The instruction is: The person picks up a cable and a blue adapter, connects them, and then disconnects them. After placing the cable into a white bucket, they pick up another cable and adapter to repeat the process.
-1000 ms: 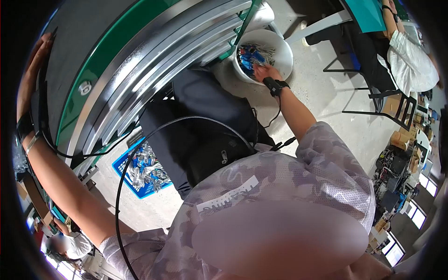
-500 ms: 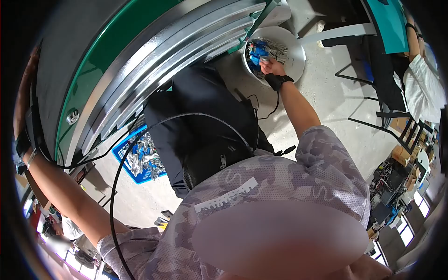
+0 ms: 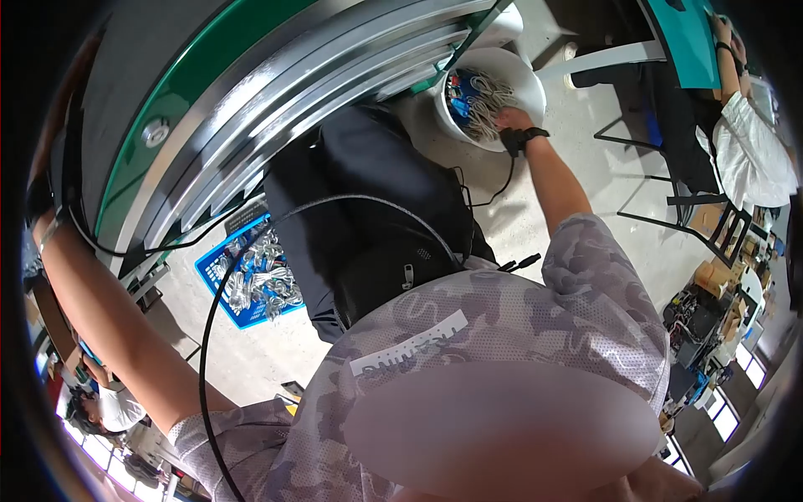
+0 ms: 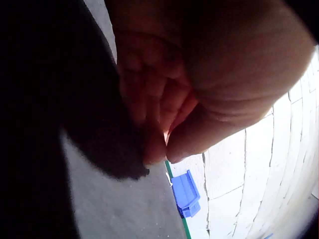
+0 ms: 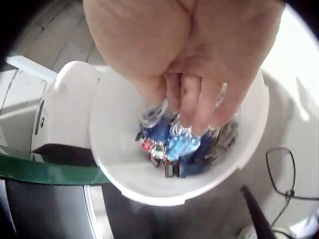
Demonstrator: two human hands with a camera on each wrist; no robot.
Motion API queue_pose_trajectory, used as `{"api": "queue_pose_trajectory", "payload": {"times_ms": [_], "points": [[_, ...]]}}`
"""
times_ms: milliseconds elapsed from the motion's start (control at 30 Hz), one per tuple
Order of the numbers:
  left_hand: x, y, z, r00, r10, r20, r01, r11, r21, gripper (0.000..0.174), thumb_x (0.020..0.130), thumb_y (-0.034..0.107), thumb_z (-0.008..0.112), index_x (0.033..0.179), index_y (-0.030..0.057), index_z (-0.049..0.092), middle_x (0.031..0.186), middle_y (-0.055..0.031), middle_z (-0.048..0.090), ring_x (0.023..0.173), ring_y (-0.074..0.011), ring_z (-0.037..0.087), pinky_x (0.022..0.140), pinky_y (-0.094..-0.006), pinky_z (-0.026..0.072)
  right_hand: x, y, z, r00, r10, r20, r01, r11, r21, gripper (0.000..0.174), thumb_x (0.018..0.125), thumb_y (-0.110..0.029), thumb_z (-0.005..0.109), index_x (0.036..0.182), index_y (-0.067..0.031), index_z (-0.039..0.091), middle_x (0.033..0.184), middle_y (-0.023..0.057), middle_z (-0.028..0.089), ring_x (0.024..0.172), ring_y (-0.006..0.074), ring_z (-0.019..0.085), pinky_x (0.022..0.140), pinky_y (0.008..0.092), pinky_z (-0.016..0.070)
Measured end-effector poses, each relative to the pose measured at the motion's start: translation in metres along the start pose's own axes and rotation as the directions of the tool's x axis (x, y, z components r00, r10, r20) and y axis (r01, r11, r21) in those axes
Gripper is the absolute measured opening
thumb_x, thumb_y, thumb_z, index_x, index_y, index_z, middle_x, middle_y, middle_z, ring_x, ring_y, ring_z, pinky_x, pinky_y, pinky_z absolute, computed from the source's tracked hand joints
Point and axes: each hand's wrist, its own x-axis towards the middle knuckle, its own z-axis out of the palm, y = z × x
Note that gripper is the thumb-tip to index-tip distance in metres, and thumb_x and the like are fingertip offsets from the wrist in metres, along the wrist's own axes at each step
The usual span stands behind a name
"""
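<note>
In the head view, my right hand [image 3: 514, 120] is inside the white bucket [image 3: 531, 92], at the side with pale coiled cables [image 3: 485, 105]. Seen from the right wrist, this hand [image 5: 194, 84] has its fingers curled round pale cable loops, above blue connectors [image 5: 184, 147] in the bucket [image 5: 114, 169]. My left hand [image 3: 71, 109] lies far left by the dark grey tabletop [image 3: 125, 63]. The left wrist view shows this hand [image 4: 169, 104] with loosely bent fingers, thumb tip and fingertip close together at the tabletop's edge, nothing visible held.
A blue basket [image 3: 219, 289] of bundled cables stands on the floor beside my legs. Metal rails [image 3: 335, 67] run under the green-edged table. A black chair [image 3: 711, 201] and another person [image 3: 749, 146] are at the right. A black cable [image 3: 203, 351] crosses my left arm.
My right hand has shifted from the blue connectors toward the bucket's right side, and more pale cable now shows over the contents. My left hand stays by the tabletop.
</note>
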Motion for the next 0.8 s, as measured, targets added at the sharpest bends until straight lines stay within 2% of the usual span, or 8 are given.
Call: {"api": "queue_pose_trajectory", "payload": {"times_ms": [33, 233, 300, 333, 367, 500, 633, 800], "points": [[-0.008, 0.004, 0.005, 0.989, 0.124, 0.086, -0.127, 0.991, 0.033, 0.014, 0.093, 0.007, 0.060, 0.106, 0.0009, 0.063, 0.100, -0.0071, 0.066, 0.085, -0.0129, 0.062, 0.076, -0.0222, 0.0504, -0.009, -0.003, -0.035, 0.985, 0.147, 0.090, -0.154, 0.985, 0.081, 0.018, 0.082, -0.025, 0.063, 0.089, -0.0088, 0.064, 0.093, 0.0116, 0.062, 0.093, 0.0270, 0.062, 0.075, 0.0369, 0.0505], [-0.010, 0.006, 0.011, 0.989, 0.143, 0.035, -0.145, 0.987, 0.068, 0.016, 0.092, 0.008, 0.061, 0.107, 0.0005, 0.064, 0.100, -0.0065, 0.067, 0.085, -0.0123, 0.062, 0.076, -0.0221, 0.0500, 0.007, 0.062, -0.017, 0.991, 0.129, -0.031, -0.132, 0.951, -0.279, 0.017, 0.081, -0.013, 0.062, 0.096, -0.0077, 0.067, 0.114, 0.0110, 0.061, 0.105, 0.0301, 0.059, 0.090, 0.0379, 0.0488], [-0.009, 0.009, 0.009, 0.988, 0.139, 0.064, -0.146, 0.982, 0.123, 0.018, 0.092, 0.009, 0.061, 0.109, 0.0013, 0.063, 0.099, -0.0052, 0.067, 0.087, -0.0123, 0.062, 0.077, -0.0223, 0.0494, 0.025, 0.065, -0.005, 0.933, 0.358, -0.031, -0.340, 0.907, 0.247, 0.027, 0.084, -0.014, 0.058, 0.110, -0.0092, 0.066, 0.123, 0.0109, 0.059, 0.111, 0.0293, 0.058, 0.095, 0.0345, 0.0473], [0.018, -0.004, -0.020, 0.988, 0.142, 0.059, -0.148, 0.981, 0.123, 0.018, 0.092, 0.009, 0.061, 0.109, 0.0013, 0.063, 0.099, -0.0052, 0.067, 0.087, -0.0123, 0.062, 0.077, -0.0223, 0.0494, 0.029, 0.065, -0.008, 0.970, 0.244, 0.010, -0.244, 0.966, 0.084, 0.036, 0.085, -0.016, 0.058, 0.120, -0.0089, 0.063, 0.128, 0.0123, 0.057, 0.113, 0.0303, 0.057, 0.097, 0.0348, 0.0461], [0.061, -0.025, -0.065, 0.921, -0.346, -0.181, 0.328, 0.937, -0.121, 0.018, 0.093, 0.009, 0.061, 0.109, 0.0017, 0.063, 0.099, -0.0052, 0.066, 0.088, -0.0121, 0.062, 0.077, -0.0218, 0.0490, 0.027, 0.042, -0.026, 0.922, 0.385, 0.030, -0.379, 0.887, 0.265, 0.037, 0.084, -0.018, 0.059, 0.120, -0.0085, 0.063, 0.129, 0.0135, 0.057, 0.115, 0.0312, 0.056, 0.098, 0.0356, 0.0451], [-0.020, 0.018, 0.028, 0.988, -0.022, -0.154, 0.064, 0.960, 0.271, 0.021, 0.093, 0.013, 0.061, 0.110, 0.0021, 0.062, 0.105, -0.0064, 0.064, 0.090, -0.0121, 0.059, 0.074, -0.0212, 0.0461, 0.056, 0.046, 0.004, 0.835, 0.548, 0.047, -0.508, 0.737, 0.446, 0.046, 0.079, -0.020, 0.062, 0.124, -0.0084, 0.059, 0.129, 0.0166, 0.056, 0.120, 0.0328, 0.052, 0.101, 0.0382, 0.0418], [-0.009, -0.010, -0.010, 0.968, -0.083, -0.238, 0.163, 0.925, 0.342, 0.021, 0.093, 0.013, 0.060, 0.112, 0.0025, 0.061, 0.108, -0.0065, 0.063, 0.093, -0.0126, 0.058, 0.077, -0.0218, 0.0454, 0.078, 0.039, 0.028, 0.911, 0.403, -0.090, -0.344, 0.862, 0.373, 0.056, 0.079, -0.015, 0.062, 0.133, -0.0097, 0.049, 0.129, 0.0205, 0.055, 0.122, 0.0359, 0.050, 0.104, 0.0398, 0.0392], [-0.011, -0.022, -0.020, 0.951, -0.144, -0.274, 0.240, 0.901, 0.360, 0.022, 0.094, 0.012, 0.058, 0.114, 0.0030, 0.060, 0.111, -0.0066, 0.061, 0.096, -0.0132, 0.057, 0.079, -0.0226, 0.0445, 0.076, 0.012, 0.037, 0.854, 0.521, -0.007, -0.486, 0.802, 0.346, 0.051, 0.084, -0.018, 0.060, 0.133, -0.0093, 0.049, 0.125, 0.0235, 0.056, 0.122, 0.0392, 0.050, 0.104, 0.0420, 0.0402]]}}
